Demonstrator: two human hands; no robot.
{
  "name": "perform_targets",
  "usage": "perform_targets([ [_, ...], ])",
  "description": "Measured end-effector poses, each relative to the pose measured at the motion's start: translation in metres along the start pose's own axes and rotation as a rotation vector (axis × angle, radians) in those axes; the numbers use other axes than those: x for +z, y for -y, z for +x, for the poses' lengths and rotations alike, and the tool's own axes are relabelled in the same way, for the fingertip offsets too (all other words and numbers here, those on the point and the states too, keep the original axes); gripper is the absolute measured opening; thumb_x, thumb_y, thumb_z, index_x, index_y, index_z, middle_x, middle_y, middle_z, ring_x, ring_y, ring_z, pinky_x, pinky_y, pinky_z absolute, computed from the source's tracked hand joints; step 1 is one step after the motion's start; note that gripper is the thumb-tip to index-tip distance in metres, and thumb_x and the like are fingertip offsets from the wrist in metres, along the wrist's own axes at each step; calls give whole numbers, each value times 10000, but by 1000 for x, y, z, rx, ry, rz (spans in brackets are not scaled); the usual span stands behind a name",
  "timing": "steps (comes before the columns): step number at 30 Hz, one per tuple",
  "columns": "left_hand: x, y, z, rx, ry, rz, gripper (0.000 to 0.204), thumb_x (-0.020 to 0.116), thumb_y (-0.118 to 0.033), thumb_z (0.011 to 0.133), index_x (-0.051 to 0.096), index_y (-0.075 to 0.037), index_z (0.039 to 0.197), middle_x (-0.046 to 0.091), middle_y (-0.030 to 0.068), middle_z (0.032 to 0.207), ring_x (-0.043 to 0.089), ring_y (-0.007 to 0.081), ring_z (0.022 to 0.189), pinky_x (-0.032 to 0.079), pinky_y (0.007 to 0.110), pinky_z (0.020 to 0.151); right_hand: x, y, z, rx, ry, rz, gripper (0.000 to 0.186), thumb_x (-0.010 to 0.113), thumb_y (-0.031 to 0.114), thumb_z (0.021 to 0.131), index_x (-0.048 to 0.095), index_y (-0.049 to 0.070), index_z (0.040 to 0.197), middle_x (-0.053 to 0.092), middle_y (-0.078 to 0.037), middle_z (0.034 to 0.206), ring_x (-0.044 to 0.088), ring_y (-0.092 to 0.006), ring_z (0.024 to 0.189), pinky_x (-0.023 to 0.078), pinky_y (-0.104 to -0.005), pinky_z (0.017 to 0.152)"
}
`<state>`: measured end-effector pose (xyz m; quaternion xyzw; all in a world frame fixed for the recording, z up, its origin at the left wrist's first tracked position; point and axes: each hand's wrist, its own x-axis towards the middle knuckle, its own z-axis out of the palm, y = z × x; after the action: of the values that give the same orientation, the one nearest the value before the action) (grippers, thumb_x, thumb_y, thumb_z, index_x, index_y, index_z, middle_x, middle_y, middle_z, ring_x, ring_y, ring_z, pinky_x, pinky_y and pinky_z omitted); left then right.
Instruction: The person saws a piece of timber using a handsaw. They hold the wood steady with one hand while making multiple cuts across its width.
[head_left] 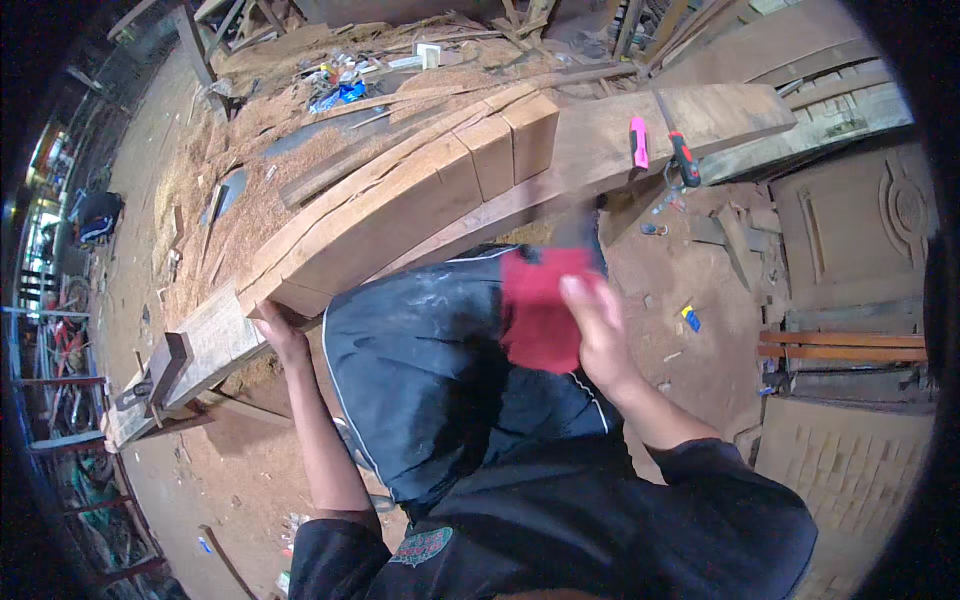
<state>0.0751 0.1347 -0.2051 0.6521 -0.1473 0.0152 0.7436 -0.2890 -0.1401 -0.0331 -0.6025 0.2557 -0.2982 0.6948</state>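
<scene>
A thick, pale wooden block (pixel 390 225) with a jagged upper edge and dark lines across it lies on a long wooden beam (pixel 225 325). My left hand (pixel 282 335) grips the block's near left end, its fingertips partly hidden. Over my lap, my right hand (pixel 598 325) is closed on a flat red object (pixel 543 310), with the thumb across its face. Motion blurs this object, and a dark smear extends above it; its kind is unclear.
A pink tool (pixel 639 142) and a red-and-black handled tool (pixel 683 160) lie on the plank at right. A dark wooden piece (pixel 168 368) stands on the beam's left end. Sawdust (pixel 250 150) and scraps cover the floor. Carved panels (pixel 850 230) are at right.
</scene>
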Motion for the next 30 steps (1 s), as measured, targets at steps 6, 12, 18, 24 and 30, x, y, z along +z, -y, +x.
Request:
perform_targets([
  [6, 20, -13, 1, 75, -54, 9, 786, 528, -615, 1030, 403, 43, 1442, 532, 176, 1400, 534, 263, 1298, 419, 421, 1104, 8, 14, 0, -3, -2, 211, 331, 546, 218, 1083, 629, -25, 1292, 698, -59, 1190, 647, -126, 1066, 511, -313, 931],
  [12, 39, -54, 12, 147, -76, 203, 786, 519, -646, 1022, 470, 59, 1367, 589, 172, 1313, 563, 245, 1233, 438, 404, 1065, 8, 4, 15, 140, 110, 29, 323, 555, 183, 1075, 601, -27, 1315, 696, -77, 1180, 637, -120, 1080, 505, -306, 946],
  [18, 52, -61, 19, 175, -87, 252, 726, 515, -603, 1044, 504, 61, 1338, 609, 172, 1285, 583, 257, 1183, 446, 416, 1043, 3, -66, 32, 139, 182, -25, 338, 592, 234, 1064, 616, -14, 1291, 695, -67, 1209, 631, -128, 1100, 494, -310, 977],
  [24, 46, -71, 26, 32, -79, 428, 625, 516, -533, 1070, 583, 57, 1267, 662, 161, 1198, 612, 241, 1130, 460, 382, 1012, 3, -65, 15, -22, 139, -128, 388, 593, 257, 1056, 601, -42, 1304, 700, -112, 1213, 650, -172, 1100, 488, -331, 995],
  [30, 43, -80, 32, -105, -38, 441, 618, 473, -511, 1091, 588, 64, 1287, 690, 139, 1127, 630, 211, 1007, 494, 372, 926, -14, -82, 11, -28, 162, -80, 397, 575, 237, 1059, 582, -45, 1339, 695, -114, 1237, 639, -179, 1147, 470, -334, 1028],
])
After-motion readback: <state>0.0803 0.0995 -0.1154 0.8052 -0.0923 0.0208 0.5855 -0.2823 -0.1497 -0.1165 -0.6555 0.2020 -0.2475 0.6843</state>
